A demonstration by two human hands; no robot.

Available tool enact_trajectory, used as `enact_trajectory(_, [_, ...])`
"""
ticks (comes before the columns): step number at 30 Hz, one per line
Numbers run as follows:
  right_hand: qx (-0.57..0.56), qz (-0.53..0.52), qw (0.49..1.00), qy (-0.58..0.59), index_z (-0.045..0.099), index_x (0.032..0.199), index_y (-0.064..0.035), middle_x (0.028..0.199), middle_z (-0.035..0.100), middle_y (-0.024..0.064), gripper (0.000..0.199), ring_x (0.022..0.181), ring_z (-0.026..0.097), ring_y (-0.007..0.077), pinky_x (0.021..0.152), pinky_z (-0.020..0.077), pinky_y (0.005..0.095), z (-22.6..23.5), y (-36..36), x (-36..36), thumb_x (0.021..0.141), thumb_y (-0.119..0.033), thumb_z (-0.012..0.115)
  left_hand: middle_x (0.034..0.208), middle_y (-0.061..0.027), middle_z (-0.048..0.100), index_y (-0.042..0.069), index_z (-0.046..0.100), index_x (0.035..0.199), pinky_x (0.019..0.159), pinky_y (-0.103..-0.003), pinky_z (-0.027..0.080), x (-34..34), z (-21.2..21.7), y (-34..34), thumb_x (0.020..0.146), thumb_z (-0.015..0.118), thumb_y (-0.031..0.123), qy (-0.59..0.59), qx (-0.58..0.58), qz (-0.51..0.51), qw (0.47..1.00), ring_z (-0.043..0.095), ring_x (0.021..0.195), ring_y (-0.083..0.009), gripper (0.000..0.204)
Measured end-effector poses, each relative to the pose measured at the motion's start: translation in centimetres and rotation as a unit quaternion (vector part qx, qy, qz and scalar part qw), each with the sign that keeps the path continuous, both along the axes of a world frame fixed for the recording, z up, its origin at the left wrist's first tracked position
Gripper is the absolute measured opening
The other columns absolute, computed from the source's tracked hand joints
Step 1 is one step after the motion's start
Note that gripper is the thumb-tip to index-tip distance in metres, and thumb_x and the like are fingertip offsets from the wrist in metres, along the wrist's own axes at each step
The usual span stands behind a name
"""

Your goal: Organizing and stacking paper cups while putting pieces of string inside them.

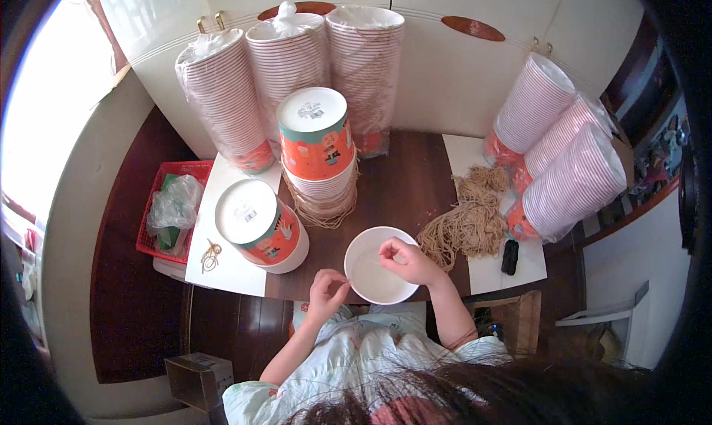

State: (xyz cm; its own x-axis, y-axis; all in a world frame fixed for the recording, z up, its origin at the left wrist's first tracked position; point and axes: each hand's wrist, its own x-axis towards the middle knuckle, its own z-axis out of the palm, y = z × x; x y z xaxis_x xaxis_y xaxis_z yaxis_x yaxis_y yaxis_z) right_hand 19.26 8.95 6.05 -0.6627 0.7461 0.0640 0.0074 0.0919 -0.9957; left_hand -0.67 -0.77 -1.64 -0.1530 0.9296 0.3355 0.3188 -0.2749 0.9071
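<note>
A round white tub [374, 277], plain and pale on the inside, sits at the near edge of the worktop [415, 180], about midway between left and right. Its wide, uncovered mouth faces up, and the rim shows as a smooth curve along the far and near sides, with part of the right side hidden. The white bottom is visible inside, while the outer wall is mostly out of sight.

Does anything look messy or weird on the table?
A little. The tan string heap on the right looks tangled and loose, with tiny red specks beside it that I can't identify. A small tan tangle lies apart on the left. Nothing looks clearly broken.
</note>
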Motion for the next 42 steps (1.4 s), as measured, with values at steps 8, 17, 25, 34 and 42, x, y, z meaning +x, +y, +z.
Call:
enact_trajectory(8, [0.364, 0.009, 0.899, -0.242, 0.053, 0.102, -0.0077, 0.102, 0.053, 0.0091, 0.033, 0.102, 0.047, 0.0277, 0.088, 0.0362, 0.0399, -1.2, -1.0, -2.5, 0.072, -0.018, 0.061, 0.078, -0.0033, 0.056, 0.001, 0.055, 0.083, 0.055, -0.019, 0.042, 0.6, 0.3, -0.5, 0.077, 0.061, 0.006, -0.115, -0.076, 0.009, 0.990, 0.051, 0.062, -0.0061, 0.009])
enact_trajectory(17, [0.348, 0.050, 0.914, -0.204, 0.056, 0.084, -0.0093, 0.088, 0.054, 0.0053, 0.013, 0.091, 0.050, 0.0242, 0.081, 0.0380, 0.0373, -2.9, -1.1, -4.4, 0.073, -0.017, 0.057, 0.075, -0.0009, 0.057, 0.001, 0.054, 0.082, 0.054, -0.018, 0.042, 0.4, 0.3, -0.9, 0.081, 0.057, 0.005, -0.138, -0.117, 0.018, 0.983, 0.051, 0.065, -0.0045, 0.005])
enact_trajectory(25, [0.321, 0.065, 0.921, -0.212, 0.053, 0.075, -0.0071, 0.080, 0.055, 0.0072, 0.011, 0.083, 0.053, 0.0249, 0.078, 0.0364, 0.0385, -2.8, -1.4, -4.7, 0.075, -0.018, 0.054, 0.076, -0.0024, 0.058, -0.001, 0.053, 0.086, 0.059, -0.019, 0.044, 0.9, -1.3, -1.3, 0.083, 0.054, 0.007, -0.198, -0.110, 0.017, 0.974, 0.053, 0.067, -0.0050, 0.008])
enact_trajectory(34, [0.360, 0.048, 0.909, -0.204, 0.053, 0.077, -0.0065, 0.077, 0.054, 0.0073, 0.009, 0.082, 0.052, 0.0250, 0.077, 0.0360, 0.0377, -2.2, -2.1, -4.9, 0.075, -0.015, 0.055, 0.078, -0.0035, 0.058, 0.000, 0.049, 0.087, 0.061, -0.020, 0.047, 1.5, -1.8, -1.5, 0.085, 0.051, 0.008, -0.271, -0.145, -0.002, 0.952, 0.054, 0.068, -0.0070, 0.009])
enact_trajectory(42, [0.430, 0.007, 0.874, -0.225, 0.053, 0.075, -0.0088, 0.077, 0.055, 0.0042, 0.009, 0.082, 0.052, 0.0200, 0.078, 0.0324, 0.0345, -1.6, -2.3, -4.8, 0.075, -0.017, 0.056, 0.074, -0.0010, 0.053, 0.001, 0.048, 0.088, 0.057, -0.018, 0.045, 2.1, -2.2, -1.1, 0.086, 0.050, 0.008, -0.301, -0.159, 0.007, 0.940, 0.052, 0.064, -0.0057, 0.007])
